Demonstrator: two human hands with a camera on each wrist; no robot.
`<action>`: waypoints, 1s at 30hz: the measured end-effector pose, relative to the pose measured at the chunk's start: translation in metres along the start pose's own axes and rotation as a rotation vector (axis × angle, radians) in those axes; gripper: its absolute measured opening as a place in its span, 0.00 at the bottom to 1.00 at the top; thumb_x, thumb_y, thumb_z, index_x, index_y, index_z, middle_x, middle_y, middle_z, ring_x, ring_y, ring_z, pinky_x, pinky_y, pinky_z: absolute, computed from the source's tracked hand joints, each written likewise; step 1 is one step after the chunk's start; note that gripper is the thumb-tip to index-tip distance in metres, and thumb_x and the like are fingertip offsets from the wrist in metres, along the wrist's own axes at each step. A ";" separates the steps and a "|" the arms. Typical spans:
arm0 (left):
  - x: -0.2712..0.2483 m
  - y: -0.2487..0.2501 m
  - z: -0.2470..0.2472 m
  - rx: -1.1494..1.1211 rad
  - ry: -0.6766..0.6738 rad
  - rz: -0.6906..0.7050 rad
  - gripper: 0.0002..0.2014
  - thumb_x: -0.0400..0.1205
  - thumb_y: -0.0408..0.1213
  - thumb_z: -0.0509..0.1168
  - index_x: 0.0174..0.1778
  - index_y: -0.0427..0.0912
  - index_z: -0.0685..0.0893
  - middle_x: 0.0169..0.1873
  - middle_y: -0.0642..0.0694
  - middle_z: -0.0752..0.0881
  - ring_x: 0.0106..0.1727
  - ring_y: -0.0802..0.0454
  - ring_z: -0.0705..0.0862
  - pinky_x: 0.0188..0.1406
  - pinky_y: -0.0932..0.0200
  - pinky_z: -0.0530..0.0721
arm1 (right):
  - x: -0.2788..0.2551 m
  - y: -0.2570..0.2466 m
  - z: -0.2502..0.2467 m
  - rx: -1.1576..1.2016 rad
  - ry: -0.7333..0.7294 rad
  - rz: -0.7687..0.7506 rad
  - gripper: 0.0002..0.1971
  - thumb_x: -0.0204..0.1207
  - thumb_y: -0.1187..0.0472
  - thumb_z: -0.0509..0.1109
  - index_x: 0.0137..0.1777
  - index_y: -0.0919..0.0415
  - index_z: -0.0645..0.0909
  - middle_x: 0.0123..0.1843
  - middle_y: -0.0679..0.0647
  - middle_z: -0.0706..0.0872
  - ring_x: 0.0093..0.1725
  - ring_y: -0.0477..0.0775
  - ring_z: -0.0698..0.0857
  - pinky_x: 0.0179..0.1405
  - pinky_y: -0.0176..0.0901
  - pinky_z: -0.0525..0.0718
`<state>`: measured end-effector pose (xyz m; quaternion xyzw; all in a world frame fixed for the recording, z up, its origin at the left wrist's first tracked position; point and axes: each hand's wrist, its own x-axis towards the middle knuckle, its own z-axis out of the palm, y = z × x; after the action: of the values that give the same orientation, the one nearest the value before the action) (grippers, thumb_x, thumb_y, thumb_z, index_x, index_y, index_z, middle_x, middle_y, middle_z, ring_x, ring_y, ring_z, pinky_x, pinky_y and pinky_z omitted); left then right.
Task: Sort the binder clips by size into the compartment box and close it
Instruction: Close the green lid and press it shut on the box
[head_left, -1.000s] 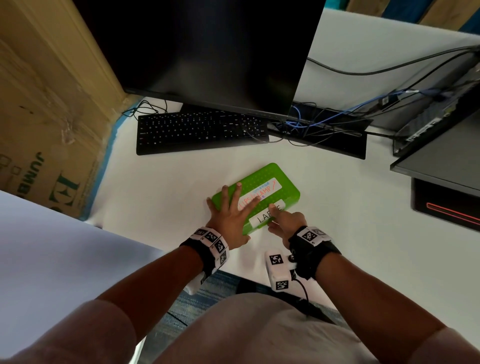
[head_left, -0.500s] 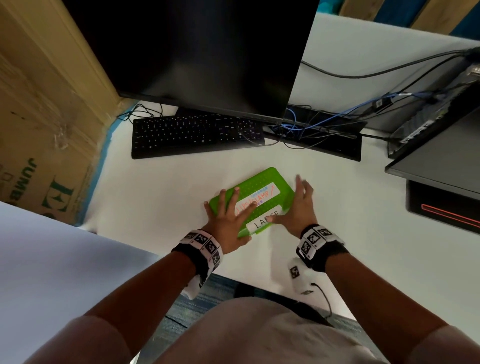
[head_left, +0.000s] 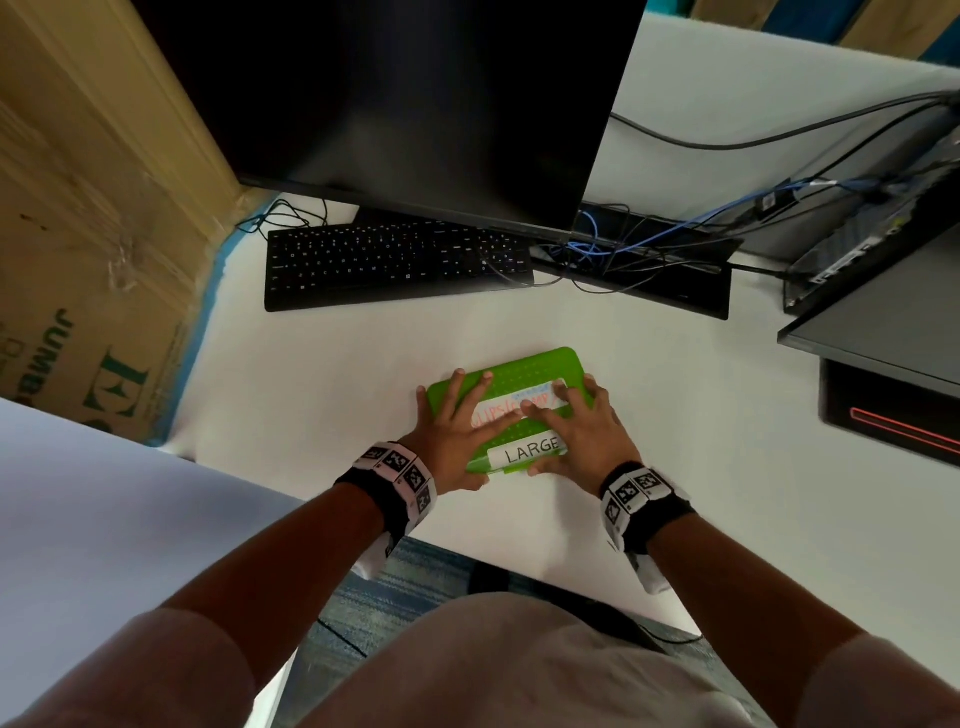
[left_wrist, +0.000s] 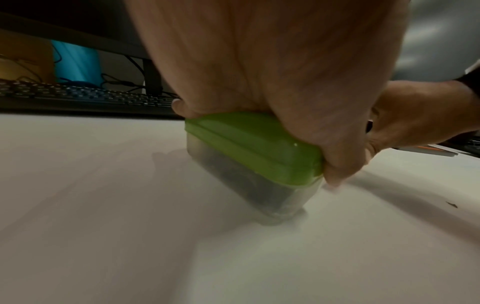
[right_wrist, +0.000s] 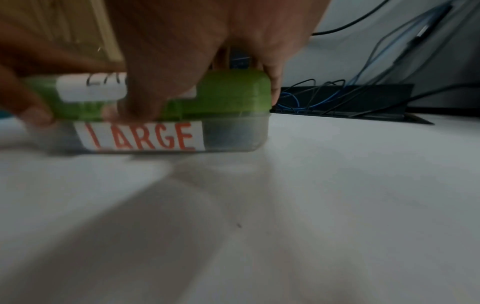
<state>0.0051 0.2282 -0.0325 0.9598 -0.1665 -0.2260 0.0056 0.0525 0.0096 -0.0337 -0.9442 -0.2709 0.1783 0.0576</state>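
Fingers of left hand (head_left: 451, 434) and right hand (head_left: 586, 435): spread flat, pressing green lid (head_left: 530, 370) onto clear compartment box (left_wrist: 249, 183), mid-desk (head_left: 363, 364). Risks: uneven pressure leaving one lid corner unseated; box skidding sideways; binder clips inside, barely visible, jamming the seal.

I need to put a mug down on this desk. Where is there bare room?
Bare white desk lies between the keyboard and the green-lidded box, and right of the box toward the black unit. It is crowded behind, where cables tangle, and at the box under the left hand and right hand.
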 end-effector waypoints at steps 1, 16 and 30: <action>0.000 0.000 0.000 -0.002 0.000 0.003 0.50 0.72 0.60 0.67 0.77 0.67 0.34 0.79 0.41 0.28 0.77 0.31 0.27 0.67 0.14 0.47 | -0.001 -0.001 0.001 -0.006 0.012 -0.008 0.42 0.62 0.32 0.71 0.77 0.37 0.62 0.79 0.58 0.64 0.79 0.73 0.53 0.73 0.70 0.67; 0.006 0.010 0.007 -0.085 0.094 -0.124 0.40 0.71 0.71 0.58 0.76 0.63 0.54 0.81 0.48 0.34 0.79 0.37 0.28 0.68 0.18 0.56 | -0.009 -0.010 -0.006 -0.124 0.044 -0.084 0.36 0.51 0.35 0.79 0.61 0.42 0.78 0.52 0.54 0.82 0.51 0.64 0.81 0.33 0.55 0.89; 0.004 0.020 0.011 -0.007 0.108 -0.162 0.41 0.70 0.68 0.62 0.77 0.61 0.56 0.82 0.44 0.38 0.80 0.32 0.33 0.69 0.17 0.54 | -0.007 -0.003 -0.015 -0.142 0.044 -0.171 0.30 0.58 0.39 0.79 0.61 0.46 0.82 0.54 0.52 0.83 0.53 0.62 0.80 0.29 0.50 0.86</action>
<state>-0.0028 0.2091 -0.0419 0.9808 -0.0867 -0.1745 -0.0002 0.0513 0.0082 -0.0174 -0.9230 -0.3611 0.1326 0.0116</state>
